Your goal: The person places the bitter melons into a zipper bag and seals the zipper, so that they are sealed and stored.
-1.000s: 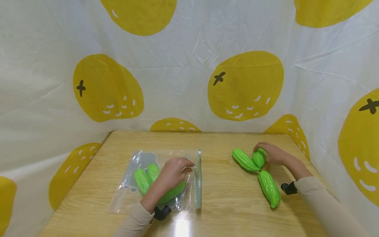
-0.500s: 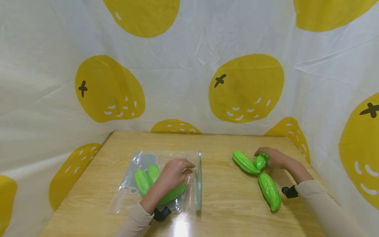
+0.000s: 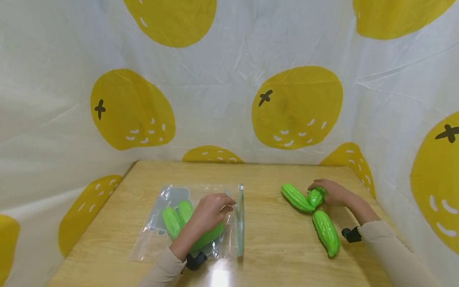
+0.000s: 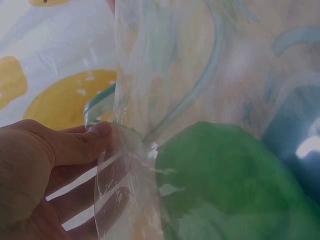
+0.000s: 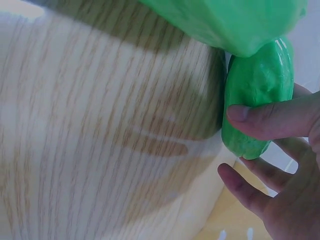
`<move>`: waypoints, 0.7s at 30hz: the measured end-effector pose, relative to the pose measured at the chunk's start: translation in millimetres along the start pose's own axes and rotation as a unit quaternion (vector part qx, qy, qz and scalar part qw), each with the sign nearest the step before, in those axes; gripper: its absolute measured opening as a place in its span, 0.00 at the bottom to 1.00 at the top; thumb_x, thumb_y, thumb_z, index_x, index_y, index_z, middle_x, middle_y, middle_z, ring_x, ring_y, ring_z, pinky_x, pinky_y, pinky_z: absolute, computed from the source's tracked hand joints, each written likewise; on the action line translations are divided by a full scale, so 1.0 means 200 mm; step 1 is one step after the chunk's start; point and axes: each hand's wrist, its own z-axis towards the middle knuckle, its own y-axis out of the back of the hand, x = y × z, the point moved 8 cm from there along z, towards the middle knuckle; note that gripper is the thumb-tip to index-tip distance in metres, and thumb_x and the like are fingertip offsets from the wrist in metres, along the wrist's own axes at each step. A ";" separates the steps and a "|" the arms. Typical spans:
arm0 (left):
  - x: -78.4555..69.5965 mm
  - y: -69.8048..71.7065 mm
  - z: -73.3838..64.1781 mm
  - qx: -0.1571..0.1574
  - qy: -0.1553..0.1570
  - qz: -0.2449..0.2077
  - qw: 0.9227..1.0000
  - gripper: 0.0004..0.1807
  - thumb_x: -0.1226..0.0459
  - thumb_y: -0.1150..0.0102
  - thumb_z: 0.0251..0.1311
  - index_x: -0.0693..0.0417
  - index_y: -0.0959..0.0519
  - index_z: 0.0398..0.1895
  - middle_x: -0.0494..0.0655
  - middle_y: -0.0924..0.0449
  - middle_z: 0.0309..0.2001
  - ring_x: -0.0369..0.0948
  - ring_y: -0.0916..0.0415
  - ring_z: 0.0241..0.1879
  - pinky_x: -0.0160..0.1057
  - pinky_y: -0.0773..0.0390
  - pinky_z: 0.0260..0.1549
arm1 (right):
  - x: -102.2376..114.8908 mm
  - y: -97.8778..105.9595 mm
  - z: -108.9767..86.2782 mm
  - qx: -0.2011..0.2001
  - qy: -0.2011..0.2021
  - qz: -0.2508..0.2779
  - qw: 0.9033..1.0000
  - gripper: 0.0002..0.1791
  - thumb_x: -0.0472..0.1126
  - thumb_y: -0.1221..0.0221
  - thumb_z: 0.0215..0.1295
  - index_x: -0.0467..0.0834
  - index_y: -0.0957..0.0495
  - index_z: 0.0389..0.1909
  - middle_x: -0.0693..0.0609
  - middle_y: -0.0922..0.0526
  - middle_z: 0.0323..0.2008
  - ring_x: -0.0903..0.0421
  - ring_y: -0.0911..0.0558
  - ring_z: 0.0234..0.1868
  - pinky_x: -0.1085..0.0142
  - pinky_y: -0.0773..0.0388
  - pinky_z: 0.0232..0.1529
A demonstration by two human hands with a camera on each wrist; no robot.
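My left hand (image 3: pixel 209 211) pinches the clear zip bag (image 3: pixel 240 227) near its open end, thumb over the film in the left wrist view. Several green vegetables (image 3: pixel 172 222) lie inside the bag, partly hidden by the hand. At right, my right hand (image 3: pixel 333 193) holds a green bitter melon (image 3: pixel 316 197), its shiny ridged skin looking like plastic. In the right wrist view the thumb lies across that bitter melon (image 5: pixel 257 82), with fingers behind it. A second bitter melon (image 3: pixel 297 197) lies to its left, and a third (image 3: pixel 326 233) nearer the front.
The wooden table (image 3: pixel 265 255) carries the bag at left and the loose bitter melons at right. A white cloth (image 3: pixel 215 111) with yellow fruit prints hangs behind and along both sides. Black wrist cameras (image 3: pixel 351 234) sit at the cuffs.
Over the last second the right hand and its bitter melon have shifted slightly toward the front, the melon tipping a little. The left hand stays on the bag.
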 end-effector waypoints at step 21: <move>0.00 0.00 0.00 0.001 0.001 0.006 1.000 0.08 0.64 0.28 0.60 0.47 0.09 0.42 0.38 0.10 0.37 0.38 0.13 0.37 0.39 0.15 0.37 | -0.03 0.01 -0.01 -0.009 0.000 0.019 1.000 0.31 0.20 0.41 0.38 0.39 0.18 0.49 0.38 0.16 0.50 0.40 0.19 0.50 0.42 0.22 0.51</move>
